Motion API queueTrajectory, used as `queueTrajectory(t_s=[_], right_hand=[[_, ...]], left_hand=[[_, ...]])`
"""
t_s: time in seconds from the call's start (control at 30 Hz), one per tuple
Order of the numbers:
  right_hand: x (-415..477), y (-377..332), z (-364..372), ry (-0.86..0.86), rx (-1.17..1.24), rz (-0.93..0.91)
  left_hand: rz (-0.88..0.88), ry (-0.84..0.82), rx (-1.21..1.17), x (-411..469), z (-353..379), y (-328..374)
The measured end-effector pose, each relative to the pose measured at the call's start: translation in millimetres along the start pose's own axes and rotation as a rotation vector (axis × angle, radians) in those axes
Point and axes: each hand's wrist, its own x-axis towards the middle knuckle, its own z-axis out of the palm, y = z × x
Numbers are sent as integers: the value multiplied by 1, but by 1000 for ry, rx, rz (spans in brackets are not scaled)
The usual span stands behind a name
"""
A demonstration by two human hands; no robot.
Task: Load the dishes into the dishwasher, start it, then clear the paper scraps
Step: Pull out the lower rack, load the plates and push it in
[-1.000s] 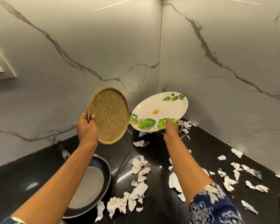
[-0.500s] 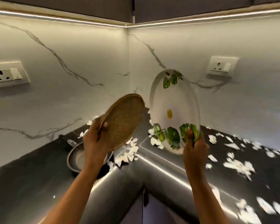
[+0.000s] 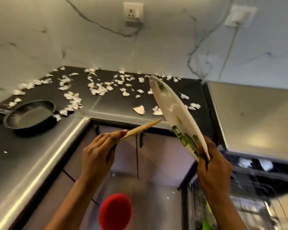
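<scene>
The left hand (image 3: 96, 153) pinches the brown plate (image 3: 143, 127) by its rim, seen edge-on and tilted up toward the right. The right hand (image 3: 214, 170) grips the lower edge of the white leaf-print plate (image 3: 171, 110), held steeply on edge. Both plates are in the air, in front of the black table (image 3: 115, 103). Paper scraps (image 3: 98, 88) litter the table, and a dark pan (image 3: 30, 116) sits at its left end. A blurred red round thing (image 3: 115, 211) lies below.

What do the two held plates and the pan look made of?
The tan plate: speckled, matte edge; perhaps fibre composite or stoneware. The leaf-print plate: white, smooth, slightly glossy, thin rim; melamine or ceramic, unclear which. The pan: dark, matte inside; likely nonstick-coated metal.
</scene>
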Motion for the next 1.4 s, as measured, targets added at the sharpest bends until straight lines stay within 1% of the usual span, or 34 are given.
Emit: queueTrajectory(t_s=[0.07, 0.17, 0.27, 0.4, 0.47, 0.57, 0.63, 0.7, 0.83, 0.93, 1.03, 1.2, 1.3, 1.4], right_hand=[[-26, 20, -41, 17, -23, 17], [-64, 53, -98, -17, -60, 60], [-96, 90, -155, -63, -147, 92], [-146, 167, -244, -119, -204, 155], [-165, 209, -279, -194, -215, 175], [-190, 272, -327, -363, -354, 165], [-204, 303, -349, -412, -422, 134], [-220, 334, -369, -405, -446, 163], [-248, 395, -388, -421, -437, 377], [-254, 429, -397, -460, -450, 579], [-247, 459, -398, -427, -461, 742], [-237, 518, -376, -359, -512, 843], [-230, 555, -354, -361, -512, 916], [-228, 591, -331, -384, -508, 955]], left_hand=[[38, -46, -25, -19, 21, 32], [73, -111, -85, -46, 51, 81], [60, -181, -158, -70, 81, 137], [41, -266, -225, -113, 142, 239], [11, -303, -208, -139, 172, 287], [-87, -354, -204, -176, 217, 354], [-160, -418, -223, -191, 238, 390], [-215, -501, -209, -202, 257, 422], [-350, -621, -167, -218, 290, 462], [-460, -623, -179, -229, 312, 481], [-545, -585, -219, -236, 335, 492], [-648, -546, -247, -241, 384, 495], [-670, -554, -258, -238, 420, 489], [-701, -525, -308, -233, 456, 483]])
